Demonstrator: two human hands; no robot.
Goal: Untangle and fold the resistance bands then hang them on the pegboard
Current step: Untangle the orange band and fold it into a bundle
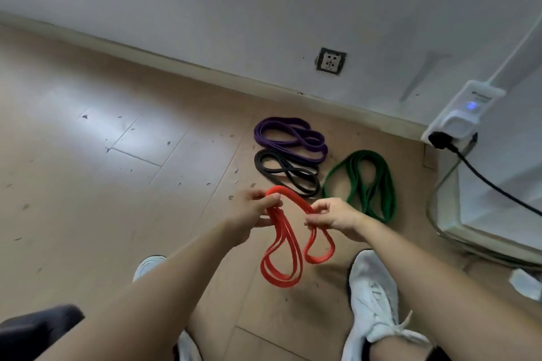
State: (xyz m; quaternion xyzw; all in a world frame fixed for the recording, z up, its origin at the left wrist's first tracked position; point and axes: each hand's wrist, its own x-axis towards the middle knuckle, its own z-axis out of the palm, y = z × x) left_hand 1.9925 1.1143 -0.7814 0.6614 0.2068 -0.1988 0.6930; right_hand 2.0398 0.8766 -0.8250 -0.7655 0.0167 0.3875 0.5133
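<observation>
Folding is under way: the left hand (253,208) and right hand (331,215) pinch the red resistance band (283,246), held just nearer than the black band (286,174). Next likely comes gathering its hanging loops evenly.

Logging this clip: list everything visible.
red rubber resistance band: one, red, looped, held above the floor
purple rubber resistance band: one, purple, floor, nearest wall
black rubber resistance band: one, black, floor, before the purple
green rubber resistance band: one, green, floor, right of black
wall socket: one, white, low on wall
plug-in box with blue light: one, white, right wall
black cable: one, black, leaving that box
shoes: two, white, bottom of view
left hand: one, grips red band
right hand: one, pinches red band
</observation>
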